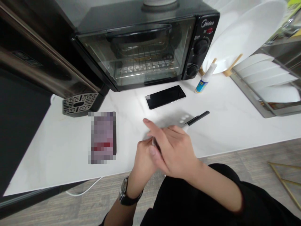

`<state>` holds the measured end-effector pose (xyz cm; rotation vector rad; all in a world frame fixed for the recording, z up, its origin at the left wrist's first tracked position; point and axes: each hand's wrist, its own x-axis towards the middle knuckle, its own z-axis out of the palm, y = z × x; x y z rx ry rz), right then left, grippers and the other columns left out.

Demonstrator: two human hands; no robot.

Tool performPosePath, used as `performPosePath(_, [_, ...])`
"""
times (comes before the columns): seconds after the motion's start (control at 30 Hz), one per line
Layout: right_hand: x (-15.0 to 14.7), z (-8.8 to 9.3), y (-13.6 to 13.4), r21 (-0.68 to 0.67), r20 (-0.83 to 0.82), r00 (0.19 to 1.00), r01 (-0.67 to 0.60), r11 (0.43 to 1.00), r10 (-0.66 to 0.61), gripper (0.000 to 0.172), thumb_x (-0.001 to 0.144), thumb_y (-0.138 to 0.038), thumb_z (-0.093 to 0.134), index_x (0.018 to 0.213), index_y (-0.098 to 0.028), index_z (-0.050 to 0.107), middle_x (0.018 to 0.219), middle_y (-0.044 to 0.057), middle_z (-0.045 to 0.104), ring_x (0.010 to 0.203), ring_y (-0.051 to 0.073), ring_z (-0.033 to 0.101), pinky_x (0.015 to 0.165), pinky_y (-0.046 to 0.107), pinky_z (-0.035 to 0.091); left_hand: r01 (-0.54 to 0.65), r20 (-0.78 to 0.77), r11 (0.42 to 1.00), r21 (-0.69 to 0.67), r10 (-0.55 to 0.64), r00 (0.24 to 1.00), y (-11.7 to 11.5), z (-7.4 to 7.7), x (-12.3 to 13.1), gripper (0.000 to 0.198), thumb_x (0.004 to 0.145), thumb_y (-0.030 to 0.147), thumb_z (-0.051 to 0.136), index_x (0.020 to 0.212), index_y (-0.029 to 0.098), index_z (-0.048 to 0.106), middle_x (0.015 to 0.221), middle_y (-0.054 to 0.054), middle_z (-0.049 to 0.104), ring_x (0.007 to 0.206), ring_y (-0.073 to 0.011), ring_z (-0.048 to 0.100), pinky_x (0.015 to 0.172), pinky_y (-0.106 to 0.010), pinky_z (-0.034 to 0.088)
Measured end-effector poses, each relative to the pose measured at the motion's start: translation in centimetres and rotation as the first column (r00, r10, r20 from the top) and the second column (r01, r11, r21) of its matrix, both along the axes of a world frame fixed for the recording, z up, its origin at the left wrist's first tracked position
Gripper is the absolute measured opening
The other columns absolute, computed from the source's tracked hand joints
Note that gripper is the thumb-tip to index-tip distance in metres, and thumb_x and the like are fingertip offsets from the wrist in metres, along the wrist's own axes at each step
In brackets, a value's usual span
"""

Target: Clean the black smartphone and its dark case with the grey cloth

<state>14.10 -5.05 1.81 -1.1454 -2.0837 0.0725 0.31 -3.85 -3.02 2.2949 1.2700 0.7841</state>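
My left hand [144, 158], with a watch on its wrist, is closed round a thin dark object [156, 145] that I cannot make out, at the counter's front edge. My right hand [175, 147] lies over it, fingers stretched out and pressed on the object's top. A clear case with camera holes [174, 120] lies just beyond my hands, beside a black pen [197, 118]. A black phone [165, 96] lies face up further back. A second, blurred phone [102, 137] lies to the left.
A black toaster oven [145, 47] stands at the back of the white counter [235, 119]. A small spray bottle [204, 80] and white plates in a rack [265, 81] are on the right. A dark appliance with a drip tray [80, 103] stands at the left.
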Motion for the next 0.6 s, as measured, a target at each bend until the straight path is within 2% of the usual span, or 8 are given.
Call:
performPosePath(0.07, [0.3, 0.5, 0.5, -0.024, -0.014, 0.998, 0.068, 0.997, -0.068, 0.045, 0.109, -0.030, 0.038, 0.139, -0.007, 0.061, 0.101, 0.006, 0.079, 0.085, 0.021, 0.068, 0.081, 0.039, 0.044, 0.006, -0.003, 0.999, 0.050, -0.005, 1.000, 0.0, 0.1, 0.0, 0.025, 0.086, 0.010, 0.051, 0.064, 0.021, 0.058, 0.059, -0.003, 0.067, 0.051, -0.0167, 0.060, 0.051, -0.029, 0.041])
performPosePath(0.13, [1.0, 0.6, 1.2, 0.006, 0.093, 0.987, 0.134, 0.991, -0.134, 0.038, 0.108, -0.032, 0.042, 0.116, -0.012, 0.074, 0.098, 0.006, 0.080, 0.087, 0.023, 0.069, 0.087, 0.041, 0.044, 0.012, -0.003, 0.995, 0.096, -0.012, 1.000, 0.0, 0.5, 0.1, 0.026, 0.083, 0.007, 0.048, 0.063, 0.021, 0.057, 0.059, -0.003, 0.067, 0.050, -0.0170, 0.060, 0.050, -0.029, 0.038])
performPosePath(0.23, [2.9, 0.1, 2.5, 0.061, 0.224, 0.960, 0.160, 0.985, -0.170, 0.039, 0.104, -0.033, 0.046, 0.088, -0.015, 0.077, 0.086, 0.007, 0.079, 0.080, 0.025, 0.070, 0.088, 0.043, 0.044, 0.007, -0.008, 0.993, 0.119, -0.006, 1.000, 0.0, 1.0, 0.2, 0.026, 0.086, 0.005, 0.049, 0.069, 0.019, 0.062, 0.060, -0.003, 0.068, 0.050, -0.0166, 0.062, 0.050, -0.029, 0.038])
performPosePath(0.37, [7.4, -0.5, 4.4, 0.047, 0.260, 0.923, 0.282, 0.958, -0.284, 0.041, 0.103, -0.026, 0.042, 0.091, -0.016, 0.080, 0.087, 0.007, 0.081, 0.080, 0.026, 0.072, 0.080, 0.042, 0.044, 0.008, 0.055, 1.000, 0.020, -0.009, 0.998, -0.2, 1.3, 0.4, 0.017, 0.101, 0.015, 0.059, 0.103, 0.019, 0.075, 0.086, -0.002, 0.081, 0.070, -0.0150, 0.074, 0.066, -0.024, 0.052])
performPosePath(0.43, [8.9, -0.5, 4.9, 0.023, 0.248, 0.910, 0.338, 0.941, -0.333, 0.042, 0.103, -0.024, 0.040, 0.092, -0.016, 0.081, 0.088, 0.006, 0.082, 0.082, 0.026, 0.074, 0.086, 0.042, 0.046, 0.012, 0.093, 1.000, -0.028, -0.009, 0.996, -0.3, 1.3, 0.5, 0.017, 0.103, 0.018, 0.061, 0.112, 0.022, 0.075, 0.096, -0.001, 0.082, 0.078, -0.0142, 0.076, 0.075, -0.022, 0.054])
performPosePath(0.53, [7.8, -0.3, 4.2, 0.019, 0.221, 0.916, 0.340, 0.940, -0.336, 0.043, 0.104, -0.021, 0.040, 0.091, -0.016, 0.081, 0.090, 0.006, 0.082, 0.090, 0.026, 0.075, 0.104, 0.044, 0.042, 0.006, 0.101, 1.000, -0.016, -0.004, 0.995, -0.2, 1.3, 0.5, 0.019, 0.103, 0.015, 0.058, 0.111, 0.021, 0.075, 0.096, -0.003, 0.082, 0.080, -0.0148, 0.076, 0.074, -0.023, 0.055])
performPosePath(0.6, [5.0, -0.2, 2.8, 0.020, 0.206, 0.936, 0.287, 0.958, -0.285, 0.040, 0.103, -0.022, 0.043, 0.090, -0.015, 0.080, 0.092, 0.007, 0.082, 0.091, 0.025, 0.075, 0.106, 0.043, 0.041, 0.011, 0.090, 0.998, 0.057, -0.016, 0.996, -0.1, 1.3, 0.5, 0.022, 0.097, 0.008, 0.054, 0.093, 0.017, 0.074, 0.083, -0.004, 0.080, 0.068, -0.0159, 0.073, 0.063, -0.024, 0.051])
